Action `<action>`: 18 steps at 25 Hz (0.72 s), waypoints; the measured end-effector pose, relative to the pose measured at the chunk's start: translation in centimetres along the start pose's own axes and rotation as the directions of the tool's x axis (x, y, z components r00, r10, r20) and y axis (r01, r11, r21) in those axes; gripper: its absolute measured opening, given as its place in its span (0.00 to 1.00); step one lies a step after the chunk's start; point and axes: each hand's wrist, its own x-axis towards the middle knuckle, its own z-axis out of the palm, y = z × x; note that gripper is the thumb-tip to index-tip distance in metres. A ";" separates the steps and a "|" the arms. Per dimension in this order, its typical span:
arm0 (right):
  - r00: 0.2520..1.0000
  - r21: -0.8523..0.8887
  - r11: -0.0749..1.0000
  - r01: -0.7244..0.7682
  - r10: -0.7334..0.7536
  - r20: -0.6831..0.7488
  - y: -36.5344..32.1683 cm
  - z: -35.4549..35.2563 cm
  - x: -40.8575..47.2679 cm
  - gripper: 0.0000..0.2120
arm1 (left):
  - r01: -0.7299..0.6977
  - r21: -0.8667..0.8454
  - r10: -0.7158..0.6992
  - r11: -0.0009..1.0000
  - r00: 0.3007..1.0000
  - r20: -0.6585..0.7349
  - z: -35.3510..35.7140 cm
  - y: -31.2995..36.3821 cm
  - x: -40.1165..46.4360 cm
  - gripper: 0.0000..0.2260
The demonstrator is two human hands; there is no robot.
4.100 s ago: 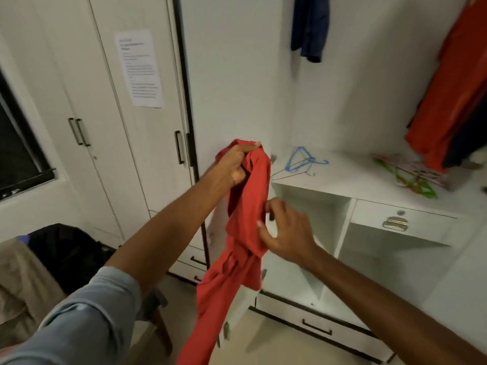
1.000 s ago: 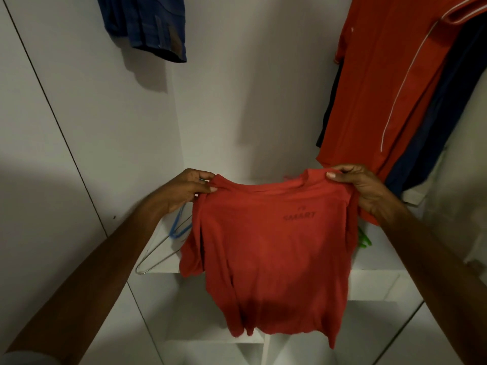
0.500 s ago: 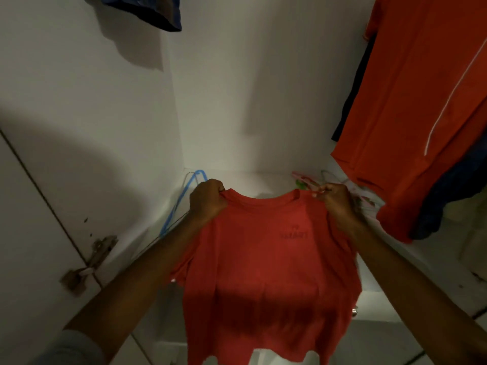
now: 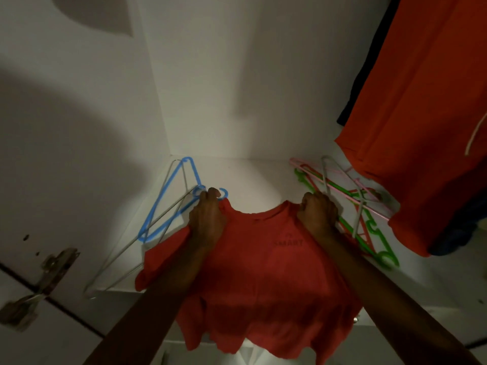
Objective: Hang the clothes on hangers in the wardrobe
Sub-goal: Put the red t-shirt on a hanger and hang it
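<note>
A red T-shirt [image 4: 263, 272] with dark lettering lies spread on the white wardrobe shelf [image 4: 253, 180], its lower part draped over the front edge. My left hand [image 4: 208, 219] grips its left shoulder and my right hand [image 4: 317, 214] grips its right shoulder, both fists curled into the cloth. A blue plastic hanger [image 4: 168, 204] and a grey wire hanger [image 4: 137, 248] lie on the shelf just left of my left hand. Several green, pink and red hangers [image 4: 366, 222] are piled right of my right hand.
An orange shirt [image 4: 421, 114] with dark garments behind it hangs at the right, its hem reaching down to the shelf. The wardrobe's white side wall [image 4: 79, 127] closes the left. A metal door hinge [image 4: 50, 267] sits at lower left.
Both hands have lowered the spread shirt from mid-air onto the shelf, and my view has tilted down. Earlier, my left hand held the shirt bunched outside the wardrobe.
</note>
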 end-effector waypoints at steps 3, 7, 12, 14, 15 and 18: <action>0.999 0.020 0.999 -0.038 0.038 -0.022 -0.1 -0.1 -0.4 0.05 | -0.113 -0.204 0.091 0.972 0.989 -0.113 -0.4 0.1 -0.4 0.12; 0.995 0.138 0.989 -0.045 0.057 -0.086 -0.4 -0.6 -0.9 0.05 | -0.241 -0.082 0.241 0.967 0.971 -0.011 0.4 -0.1 -0.4 0.11; 0.915 0.447 0.855 -0.264 0.368 -0.165 2.2 -3.7 0.8 0.09 | -0.213 0.129 0.194 0.969 0.971 0.140 1.5 -0.1 0.1 0.15; 0.875 0.361 0.851 -0.382 0.459 -0.153 4.3 -5.0 1.9 0.15 | -0.150 0.155 0.128 0.977 0.982 0.139 1.6 0.0 0.4 0.15; 0.850 0.280 0.840 -0.465 0.512 -0.126 5.2 -5.1 2.1 0.20 | -0.100 0.150 0.080 0.984 0.988 0.135 1.6 0.1 0.5 0.16; 0.819 0.222 0.804 -0.552 0.572 -0.034 7.2 -5.5 2.1 0.31 | 0.037 0.115 -0.057 0.993 0.984 0.170 1.3 0.3 1.0 0.16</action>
